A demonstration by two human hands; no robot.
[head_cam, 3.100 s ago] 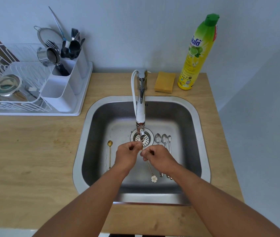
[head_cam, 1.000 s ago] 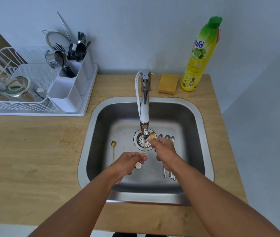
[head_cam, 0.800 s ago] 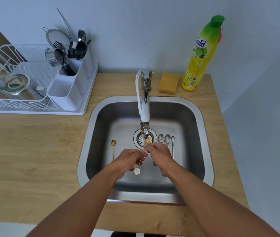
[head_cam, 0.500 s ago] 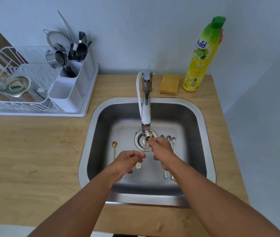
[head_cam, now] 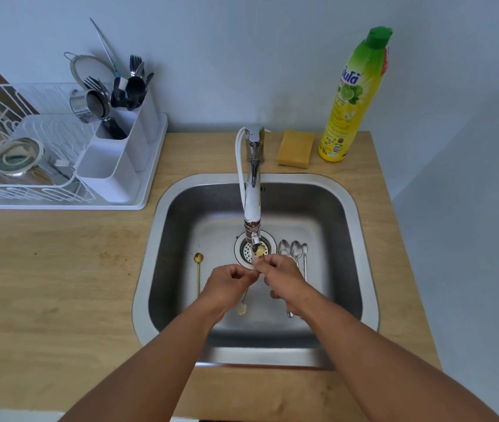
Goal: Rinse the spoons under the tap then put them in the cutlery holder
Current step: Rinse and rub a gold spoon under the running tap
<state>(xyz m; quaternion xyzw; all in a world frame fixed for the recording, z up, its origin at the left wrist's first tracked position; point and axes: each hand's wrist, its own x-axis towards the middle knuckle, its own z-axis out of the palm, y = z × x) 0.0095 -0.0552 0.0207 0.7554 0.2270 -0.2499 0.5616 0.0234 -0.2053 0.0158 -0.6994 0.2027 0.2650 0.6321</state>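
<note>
Hands (head_cam: 259, 277) hold gold spoon (head_cam: 260, 250) under tap (head_cam: 253, 205); sink (head_cam: 345, 208) holds 4 spoons.

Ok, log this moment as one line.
step: rinsing | both hands hold gold spoon under tap | four spoons in sink

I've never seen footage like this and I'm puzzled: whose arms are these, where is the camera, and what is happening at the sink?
There is no machine. The camera sits on a person's head, looking down at their own arms. The left hand and right hand both pinch a gold spoon, its bowl under the tap. In the sink lie another gold spoon and three silver spoons. On the counter stand a cutlery holder, sponge and soap bottle.
</note>
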